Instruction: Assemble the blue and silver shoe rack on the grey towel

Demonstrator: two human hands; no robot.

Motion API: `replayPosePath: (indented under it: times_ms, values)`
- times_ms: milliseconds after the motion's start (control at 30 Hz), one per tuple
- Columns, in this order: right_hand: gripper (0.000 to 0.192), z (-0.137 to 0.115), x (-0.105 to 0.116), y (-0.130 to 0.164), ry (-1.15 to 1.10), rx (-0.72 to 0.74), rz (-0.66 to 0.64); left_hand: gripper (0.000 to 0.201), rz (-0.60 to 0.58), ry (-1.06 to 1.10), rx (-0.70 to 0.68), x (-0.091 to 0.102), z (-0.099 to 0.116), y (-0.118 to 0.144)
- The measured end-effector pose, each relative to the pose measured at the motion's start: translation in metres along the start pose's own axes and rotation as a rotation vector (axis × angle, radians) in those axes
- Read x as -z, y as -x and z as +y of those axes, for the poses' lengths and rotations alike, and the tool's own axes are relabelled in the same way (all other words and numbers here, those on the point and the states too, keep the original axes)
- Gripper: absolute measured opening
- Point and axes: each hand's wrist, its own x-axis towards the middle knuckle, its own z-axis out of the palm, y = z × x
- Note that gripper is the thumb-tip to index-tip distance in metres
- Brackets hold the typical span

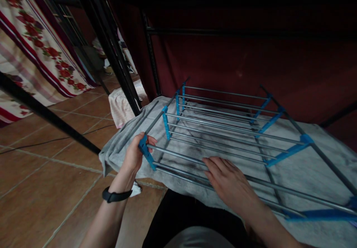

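A metal rack (223,129) with grey tubes and blue plastic joints is laid flat on a grey towel (306,170), which is spread over the tiled floor (50,188) beside a dark red cloth wall. The left hand (134,155) is closed around the near left corner, where a blue connector (145,149) is gripped between thumb and fingers. The right hand (228,179) is laid flat, with fingers together, on the two nearest rods (181,164); nothing is clamped by it. The rack is judged to be light and stiff, but the thin rods are smooth and probably slippery, and the plastic joints may come loose if they are pulled. A hold at the corners or on the thicker side tubes is judged to be safer. A black band (115,196) is worn on the left wrist.
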Motion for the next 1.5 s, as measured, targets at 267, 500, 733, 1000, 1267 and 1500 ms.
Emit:
replayPosePath:
  times_ms: [267, 500, 733, 1000, 1267, 1500]
  values:
    - [0.031, -0.042, -0.015, -0.070, -0.059, 0.027, -0.180, 0.042, 0.019, 0.007, -0.023, 0.000, -0.003, -0.004]
    - [0.028, -0.040, -0.014, -0.076, -0.009, 0.025, -0.243, 0.037, 0.055, 0.019, -0.115, 0.001, -0.011, -0.010]
    - [0.032, -0.043, -0.009, -0.072, -0.018, 0.039, -0.282, 0.034, 0.076, 0.066, -0.151, -0.003, -0.013, -0.013]
    - [0.026, -0.046, -0.006, -0.069, -0.051, 0.004, -0.273, 0.033, 0.105, 0.033, -0.147, -0.008, -0.014, -0.009]
    - [0.026, -0.044, -0.004, -0.066, -0.039, 0.012, -0.235, 0.033, 0.087, 0.045, -0.168, -0.007, -0.015, -0.008]
    - [0.027, -0.043, -0.008, -0.067, -0.043, -0.009, -0.253, 0.034, 0.054, 0.080, -0.159, -0.007, -0.012, -0.007]
